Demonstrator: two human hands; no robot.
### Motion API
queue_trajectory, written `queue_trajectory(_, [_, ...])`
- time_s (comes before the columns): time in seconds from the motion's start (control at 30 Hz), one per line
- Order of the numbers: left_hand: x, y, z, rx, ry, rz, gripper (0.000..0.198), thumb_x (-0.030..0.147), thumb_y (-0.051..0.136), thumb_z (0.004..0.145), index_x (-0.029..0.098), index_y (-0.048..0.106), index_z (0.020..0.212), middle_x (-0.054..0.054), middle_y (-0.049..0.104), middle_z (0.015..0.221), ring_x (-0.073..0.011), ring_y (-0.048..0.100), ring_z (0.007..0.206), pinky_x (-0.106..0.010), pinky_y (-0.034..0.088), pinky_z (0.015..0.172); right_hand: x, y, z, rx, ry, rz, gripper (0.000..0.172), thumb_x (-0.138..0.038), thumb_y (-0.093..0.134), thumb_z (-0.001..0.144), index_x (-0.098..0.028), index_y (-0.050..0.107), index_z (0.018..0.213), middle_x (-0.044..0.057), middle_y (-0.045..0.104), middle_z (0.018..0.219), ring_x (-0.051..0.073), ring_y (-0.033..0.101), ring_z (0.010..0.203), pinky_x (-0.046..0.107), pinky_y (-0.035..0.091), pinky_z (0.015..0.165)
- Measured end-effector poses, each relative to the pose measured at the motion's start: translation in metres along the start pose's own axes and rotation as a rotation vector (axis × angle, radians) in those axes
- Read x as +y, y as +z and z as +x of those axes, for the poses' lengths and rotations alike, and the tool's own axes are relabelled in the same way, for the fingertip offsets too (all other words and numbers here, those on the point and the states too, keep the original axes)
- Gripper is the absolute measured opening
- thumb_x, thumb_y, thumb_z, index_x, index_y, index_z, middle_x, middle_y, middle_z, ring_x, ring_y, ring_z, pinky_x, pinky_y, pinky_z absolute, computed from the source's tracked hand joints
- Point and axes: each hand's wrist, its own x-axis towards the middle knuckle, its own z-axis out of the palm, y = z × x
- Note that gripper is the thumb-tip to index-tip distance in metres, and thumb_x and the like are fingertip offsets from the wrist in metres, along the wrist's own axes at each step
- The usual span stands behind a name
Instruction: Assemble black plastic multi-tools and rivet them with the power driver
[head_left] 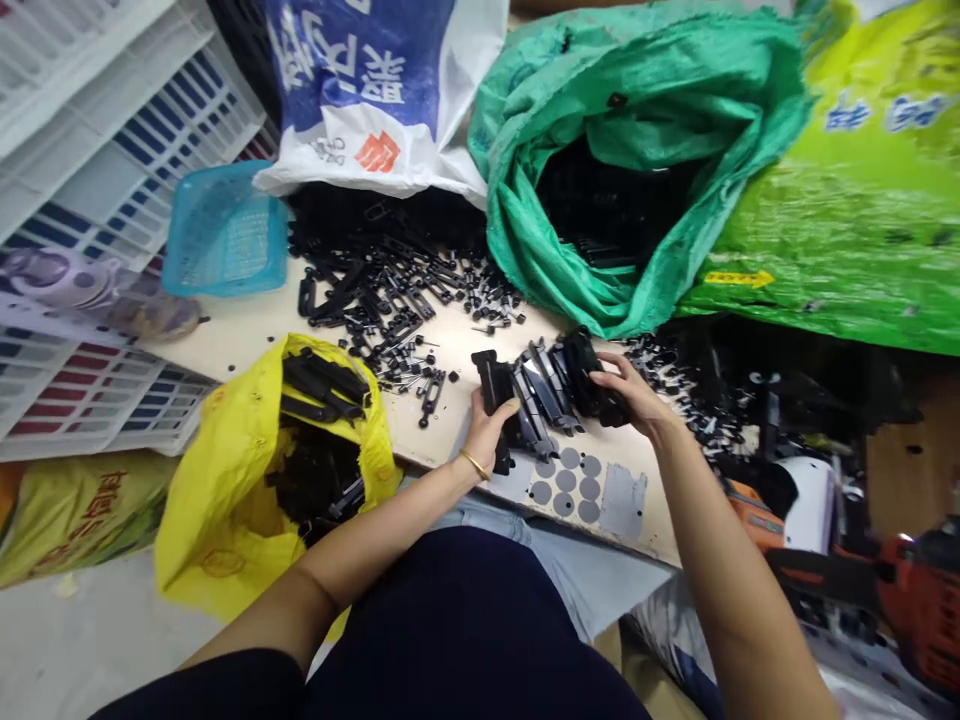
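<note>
Between my two hands a row of flat black plastic parts [544, 385] is pressed together like a stack on its side, just above the table edge. My left hand [486, 425], with a gold bangle on the wrist, closes on the left end of the row. On the right end my right hand [628, 392] grips with curled fingers. Behind the hands, loose black plastic pieces [390, 290] lie scattered over the light tabletop [240, 335].
A yellow bag [225, 500] with black parts sits at my left knee. An open green sack [637, 170] full of black parts stands behind, with a white and blue sack [375, 90] and a blue basket [221, 230] to its left. Tools [862, 570] lie at right.
</note>
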Motion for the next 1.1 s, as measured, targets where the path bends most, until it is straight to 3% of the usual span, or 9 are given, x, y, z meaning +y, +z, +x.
queue_trajectory(0.17, [0.014, -0.005, 0.019, -0.187, -0.167, -0.085, 0.028, 0.029, 0.072, 0.065, 0.013, 0.066, 0.087, -0.008, 0.071, 0.092, -0.0225, 0.063, 0.098, -0.038, 0.046, 0.095, 0.001, 0.002, 0.007, -0.109, 0.083, -0.086, 0.043, -0.046, 0.074, 0.063, -0.02, 0.061, 0.094, 0.002, 0.066, 0.082, 0.016, 0.062, 0.069, 0.026, 0.052, 0.06])
queue_trajectory(0.33, [0.007, 0.014, 0.027, -0.489, -0.063, 0.022, 0.026, 0.029, 0.07, 0.067, 0.013, 0.068, 0.087, -0.009, 0.07, 0.098, -0.024, 0.063, 0.099, -0.041, 0.044, 0.099, 0.009, 0.005, 0.005, -0.123, 0.001, 0.011, 0.045, -0.04, 0.08, 0.057, -0.019, 0.063, 0.093, 0.004, 0.07, 0.088, 0.021, 0.065, 0.081, 0.032, 0.055, 0.073])
queue_trajectory(0.4, [0.005, 0.026, 0.033, -0.552, 0.016, 0.049, 0.029, 0.025, 0.069, 0.068, 0.015, 0.067, 0.094, -0.009, 0.068, 0.107, -0.0234, 0.062, 0.102, -0.038, 0.045, 0.098, 0.016, 0.01, 0.001, -0.071, -0.043, 0.04, 0.047, -0.039, 0.08, 0.054, -0.018, 0.064, 0.093, 0.005, 0.07, 0.089, 0.023, 0.065, 0.084, 0.036, 0.055, 0.077])
queue_trajectory(0.5, [0.006, 0.036, 0.043, -0.621, 0.16, 0.084, 0.052, 0.021, 0.069, 0.068, 0.023, 0.057, 0.119, -0.004, 0.061, 0.122, -0.0221, 0.056, 0.113, -0.036, 0.045, 0.099, 0.026, 0.025, -0.01, 0.136, -0.138, 0.12, 0.047, -0.04, 0.079, 0.055, -0.019, 0.063, 0.094, 0.005, 0.069, 0.092, 0.024, 0.065, 0.085, 0.039, 0.054, 0.08])
queue_trajectory(0.6, [0.014, 0.027, 0.039, -0.673, 0.337, 0.243, 0.066, 0.019, 0.069, 0.069, 0.02, 0.046, 0.131, -0.006, 0.054, 0.131, -0.0247, 0.051, 0.121, -0.039, 0.04, 0.104, 0.035, 0.046, -0.027, 0.241, -0.237, 0.179, 0.046, -0.042, 0.075, 0.059, -0.019, 0.062, 0.097, 0.004, 0.067, 0.098, 0.024, 0.064, 0.09, 0.04, 0.052, 0.085])
queue_trajectory(0.73, [0.036, -0.022, -0.004, -0.496, 0.614, 0.537, 0.079, 0.024, 0.074, 0.066, 0.02, 0.038, 0.137, -0.008, 0.044, 0.141, -0.0288, 0.041, 0.13, -0.044, 0.03, 0.112, 0.03, 0.091, -0.055, 0.197, -0.358, 0.11, 0.049, -0.043, 0.073, 0.062, -0.018, 0.059, 0.101, 0.006, 0.066, 0.102, 0.023, 0.063, 0.093, 0.04, 0.049, 0.087])
queue_trajectory(0.87, [0.067, -0.108, -0.065, -0.345, 0.681, 0.5, 0.075, 0.033, 0.07, 0.07, 0.026, 0.037, 0.138, -0.005, 0.043, 0.141, -0.0279, 0.041, 0.13, -0.046, 0.032, 0.11, -0.005, 0.167, -0.09, -0.019, -0.418, 0.003, 0.051, -0.045, 0.073, 0.062, -0.019, 0.056, 0.103, 0.007, 0.067, 0.097, 0.023, 0.064, 0.087, 0.037, 0.052, 0.079])
queue_trajectory(1.0, [0.079, -0.196, -0.115, 0.007, 0.509, 0.227, 0.07, 0.041, 0.072, 0.067, 0.021, 0.047, 0.129, -0.007, 0.059, 0.123, -0.0276, 0.055, 0.114, -0.041, 0.043, 0.1, -0.045, 0.26, -0.123, -0.328, -0.463, -0.124, 0.057, -0.047, 0.068, 0.068, -0.018, 0.048, 0.112, 0.01, 0.065, 0.106, 0.024, 0.062, 0.095, 0.039, 0.05, 0.083])
queue_trajectory(1.1, [0.072, -0.253, -0.127, 0.332, 0.271, 0.093, 0.057, 0.051, 0.056, 0.076, 0.017, 0.053, 0.122, -0.008, 0.065, 0.113, -0.0274, 0.059, 0.108, -0.04, 0.048, 0.094, -0.048, 0.324, -0.129, -0.571, -0.393, -0.401, 0.068, -0.053, 0.065, 0.068, -0.017, 0.042, 0.12, 0.012, 0.064, 0.106, 0.027, 0.063, 0.095, 0.04, 0.05, 0.081])
